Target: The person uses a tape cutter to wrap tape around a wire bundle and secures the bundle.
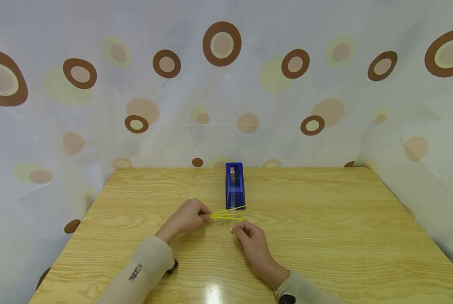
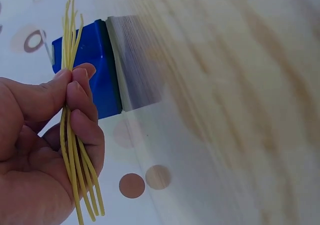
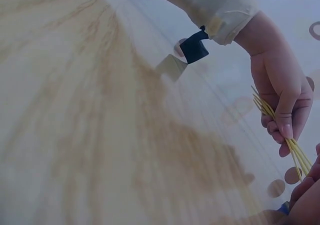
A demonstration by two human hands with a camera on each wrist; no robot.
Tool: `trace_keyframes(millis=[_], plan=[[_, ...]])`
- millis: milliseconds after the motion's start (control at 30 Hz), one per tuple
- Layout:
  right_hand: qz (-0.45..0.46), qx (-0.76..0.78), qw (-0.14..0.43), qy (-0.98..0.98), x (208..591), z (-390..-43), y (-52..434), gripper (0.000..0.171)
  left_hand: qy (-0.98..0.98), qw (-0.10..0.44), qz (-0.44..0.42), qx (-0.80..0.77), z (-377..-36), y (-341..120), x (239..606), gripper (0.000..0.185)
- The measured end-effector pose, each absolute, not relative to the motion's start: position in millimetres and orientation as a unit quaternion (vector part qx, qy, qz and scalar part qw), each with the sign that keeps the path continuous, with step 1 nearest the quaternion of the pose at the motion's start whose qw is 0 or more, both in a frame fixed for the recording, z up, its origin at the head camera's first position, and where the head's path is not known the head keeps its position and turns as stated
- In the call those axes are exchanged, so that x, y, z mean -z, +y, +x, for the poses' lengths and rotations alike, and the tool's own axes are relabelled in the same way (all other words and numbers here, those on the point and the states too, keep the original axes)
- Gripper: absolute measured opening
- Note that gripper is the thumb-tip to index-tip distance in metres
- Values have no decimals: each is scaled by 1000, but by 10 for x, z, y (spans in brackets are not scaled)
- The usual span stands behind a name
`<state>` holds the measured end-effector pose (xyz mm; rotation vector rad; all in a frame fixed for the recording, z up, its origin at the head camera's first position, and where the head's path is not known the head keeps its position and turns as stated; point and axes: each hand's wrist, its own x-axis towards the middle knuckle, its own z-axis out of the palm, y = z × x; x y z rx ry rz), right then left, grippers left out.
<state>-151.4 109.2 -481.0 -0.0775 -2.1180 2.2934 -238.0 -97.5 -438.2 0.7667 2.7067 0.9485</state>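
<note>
Thin yellow sticks (image 1: pixel 226 214), stiff and straight, pinched in a bunch by the left hand (image 1: pixel 186 217) above the grained wooden table (image 1: pixel 325 219), beside a blue tape dispenser (image 1: pixel 234 185). Right hand (image 1: pixel 250 240) curled nearby; grip unclear.

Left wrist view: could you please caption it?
Left hand grips a bundle of thin yellow strands beside a blue tape dispenser.

Both hands, left (image 1: pixel 186 217) and right (image 1: pixel 250 237), curled.

Beige long sleeves (image 1: pixel 146 264) with black wrist straps (image 1: pixel 173 267) at the cuffs.
</note>
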Motion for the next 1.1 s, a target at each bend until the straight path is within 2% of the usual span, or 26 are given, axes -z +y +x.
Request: trace_keyframes(millis=[1100], plan=[[-25, -747, 3, -665, 4807, -1514, 1097, 18, 906, 76, 297, -293, -2359, -710, 4358, 21]])
